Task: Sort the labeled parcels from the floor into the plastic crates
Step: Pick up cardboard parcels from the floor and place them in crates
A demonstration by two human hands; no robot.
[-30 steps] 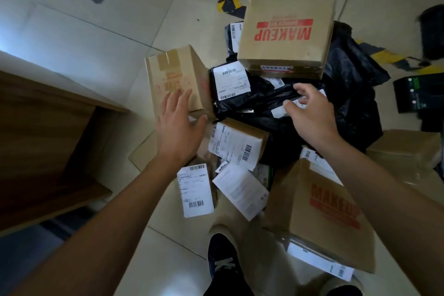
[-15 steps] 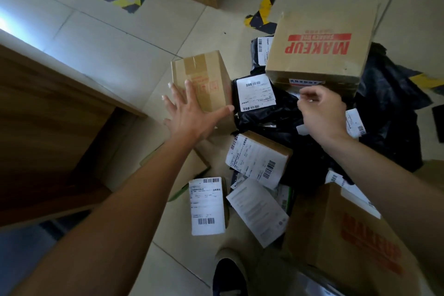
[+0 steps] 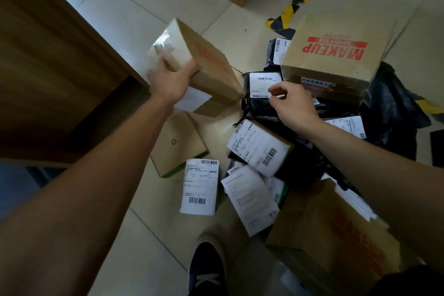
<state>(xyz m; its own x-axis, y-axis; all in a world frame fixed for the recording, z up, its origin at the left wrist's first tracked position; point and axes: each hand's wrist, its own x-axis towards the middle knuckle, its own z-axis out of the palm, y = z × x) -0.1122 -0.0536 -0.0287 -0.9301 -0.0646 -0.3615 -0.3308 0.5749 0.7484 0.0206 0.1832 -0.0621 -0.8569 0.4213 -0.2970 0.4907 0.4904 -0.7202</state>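
Both forearms bare, no sleeves, watch or gloves in view. Left hand (image 3: 171,79) and right hand (image 3: 292,106) also bare. Dark navy lace-up shoe (image 3: 207,269) with a pale toe cap.

tilted brown box (image 3: 206,65), black labeled bags (image 3: 262,106), boxes on floor
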